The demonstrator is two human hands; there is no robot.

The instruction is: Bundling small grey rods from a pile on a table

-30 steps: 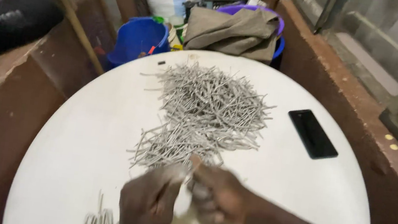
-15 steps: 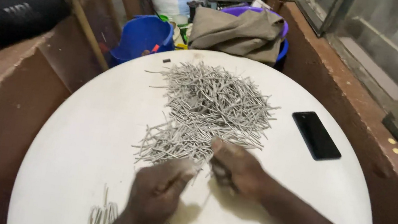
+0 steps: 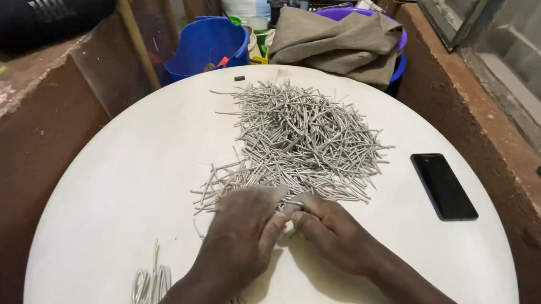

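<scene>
Round white table (image 3: 109, 173): big heap of thin grey metal wire pieces (image 3: 303, 139) mid-table toward the far edge. Blue plastic bucket (image 3: 208, 45) and folded khaki cloth (image 3: 339, 40) sit beyond the far edge. Flat black phone (image 3: 444, 186) near the right edge, well apart. Small bent-wire bundle (image 3: 151, 285) at the near edge. Left hand (image 3: 243, 234) and right hand (image 3: 333, 232) touch at the heap's near fringe, fingers pinched on a few wires.

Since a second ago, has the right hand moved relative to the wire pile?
Yes. The right hand has moved up the table toward the pile of grey wire pieces; its fingers now meet the pile's near edge beside the left hand.
</scene>
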